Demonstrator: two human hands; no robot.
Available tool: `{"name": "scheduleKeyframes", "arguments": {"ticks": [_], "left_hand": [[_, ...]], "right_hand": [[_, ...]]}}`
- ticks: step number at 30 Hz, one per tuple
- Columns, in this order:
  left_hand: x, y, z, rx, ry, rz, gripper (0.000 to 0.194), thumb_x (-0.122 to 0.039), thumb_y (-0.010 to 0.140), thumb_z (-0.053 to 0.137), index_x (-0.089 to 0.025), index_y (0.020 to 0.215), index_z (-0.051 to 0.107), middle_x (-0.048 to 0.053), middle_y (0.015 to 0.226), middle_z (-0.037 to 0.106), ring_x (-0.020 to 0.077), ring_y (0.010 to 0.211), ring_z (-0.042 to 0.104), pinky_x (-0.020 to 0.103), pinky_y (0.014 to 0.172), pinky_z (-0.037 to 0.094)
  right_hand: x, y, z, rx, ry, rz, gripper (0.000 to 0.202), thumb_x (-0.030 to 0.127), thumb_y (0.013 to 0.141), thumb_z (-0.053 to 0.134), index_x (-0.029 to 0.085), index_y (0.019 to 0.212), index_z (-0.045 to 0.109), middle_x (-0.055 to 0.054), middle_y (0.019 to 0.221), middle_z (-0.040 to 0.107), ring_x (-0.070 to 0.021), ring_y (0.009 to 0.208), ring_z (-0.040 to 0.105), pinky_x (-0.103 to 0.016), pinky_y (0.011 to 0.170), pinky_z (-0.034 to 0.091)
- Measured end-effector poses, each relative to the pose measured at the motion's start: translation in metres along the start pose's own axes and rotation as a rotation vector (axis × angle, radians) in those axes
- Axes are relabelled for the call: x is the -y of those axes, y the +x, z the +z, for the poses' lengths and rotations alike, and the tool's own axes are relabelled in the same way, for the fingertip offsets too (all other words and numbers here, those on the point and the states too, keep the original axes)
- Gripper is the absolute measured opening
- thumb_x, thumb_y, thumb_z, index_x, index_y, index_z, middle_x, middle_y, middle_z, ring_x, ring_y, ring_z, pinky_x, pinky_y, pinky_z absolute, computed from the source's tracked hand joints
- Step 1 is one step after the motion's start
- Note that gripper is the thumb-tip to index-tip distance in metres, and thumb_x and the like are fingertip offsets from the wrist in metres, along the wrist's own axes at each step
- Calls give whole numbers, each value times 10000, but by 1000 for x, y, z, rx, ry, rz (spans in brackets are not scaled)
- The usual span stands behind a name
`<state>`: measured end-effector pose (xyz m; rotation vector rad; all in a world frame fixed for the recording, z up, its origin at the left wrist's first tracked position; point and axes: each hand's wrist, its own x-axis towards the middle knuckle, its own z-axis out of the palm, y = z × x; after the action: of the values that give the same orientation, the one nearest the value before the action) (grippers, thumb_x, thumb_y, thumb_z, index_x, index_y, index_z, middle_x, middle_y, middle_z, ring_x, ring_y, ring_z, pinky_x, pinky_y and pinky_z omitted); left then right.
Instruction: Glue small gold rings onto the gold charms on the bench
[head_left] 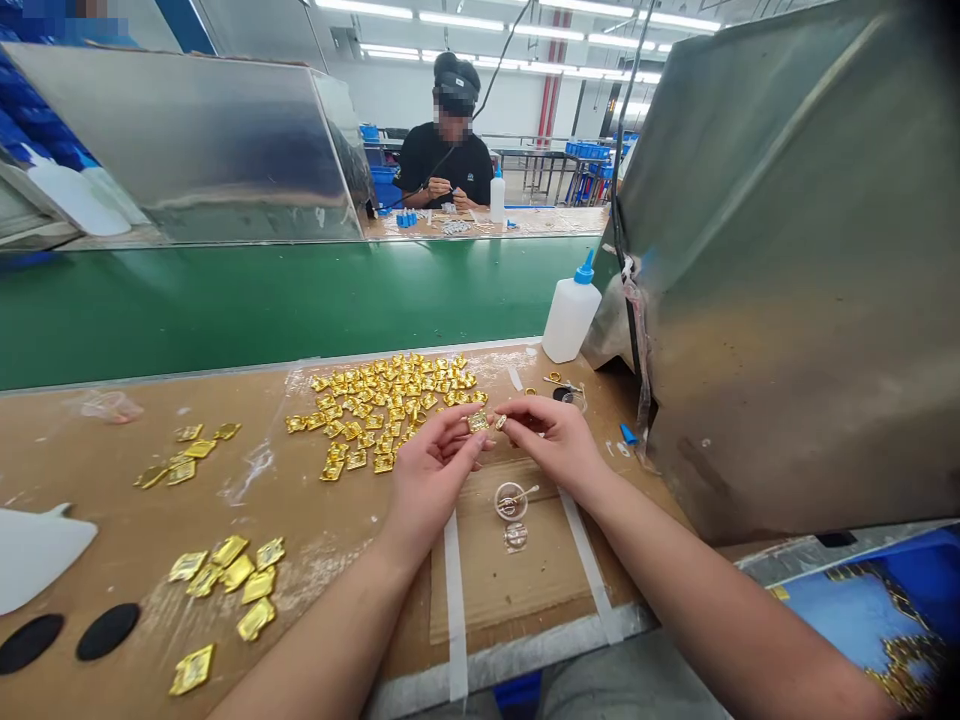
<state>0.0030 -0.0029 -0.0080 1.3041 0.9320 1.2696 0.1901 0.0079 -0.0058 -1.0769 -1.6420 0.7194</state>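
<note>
My left hand [444, 447] pinches a small gold square piece [478, 421] between thumb and fingertips, above the worktable. Close beside it, my right hand [551, 437] holds a small gold ring-like piece [501, 423] in its fingertips; its exact kind is too small to tell. Beyond my left hand spreads a heap of similar gold pieces [382, 400]. Below my hands, a small round cup [511, 502] with a cotton swab [529, 493] in it stands on a taped cardboard sheet [517, 590]. A clear round lid [516, 537] lies in front of the cup.
More gold pieces lie in groups [232, 570] at the left, near two black ovals [109, 631]. A white bottle with blue tip [571, 310] stands behind my right hand. A metal hood [795, 280] bounds the right. Across the green belt [300, 300], a person [450, 150] works.
</note>
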Motion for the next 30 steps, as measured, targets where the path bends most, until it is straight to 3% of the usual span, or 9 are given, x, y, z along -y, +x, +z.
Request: {"name": "scheduleKeyframes", "arguments": {"ticks": [12,18,25,30], "left_hand": [[-5,-2,2,-7,11,34,320,-322,885,803,-200,1151,674,-19,781,665,168,765,772,219,633,599],[-8,-2,1,-2,12,33,348,-329,893,794,-193,1173,639,15,853,737,173,761,779,248,674,620],[-12,-2,2,-5,34,16,342,-338,877,804,-178,1150,676,6,812,703,185,748,773,280,698,640],[-10,-3,1,-27,25,22,326,-313,861,819,-185,1138,703,11,829,705,143,667,730,220,564,583]], "right_hand": [[3,-2,2,-2,318,165,179,357,840,806,207,932,773,-42,864,793,-129,632,673,-283,606,576],[4,-1,2,-14,403,192,228,396,805,846,201,901,775,-35,828,790,-118,602,671,-268,584,591],[8,0,0,-9,368,206,305,476,792,838,201,904,766,-35,805,771,-135,607,668,-292,581,603],[1,1,-2,-93,182,160,161,335,838,768,195,918,760,-22,755,739,-132,604,651,-274,572,550]]}}
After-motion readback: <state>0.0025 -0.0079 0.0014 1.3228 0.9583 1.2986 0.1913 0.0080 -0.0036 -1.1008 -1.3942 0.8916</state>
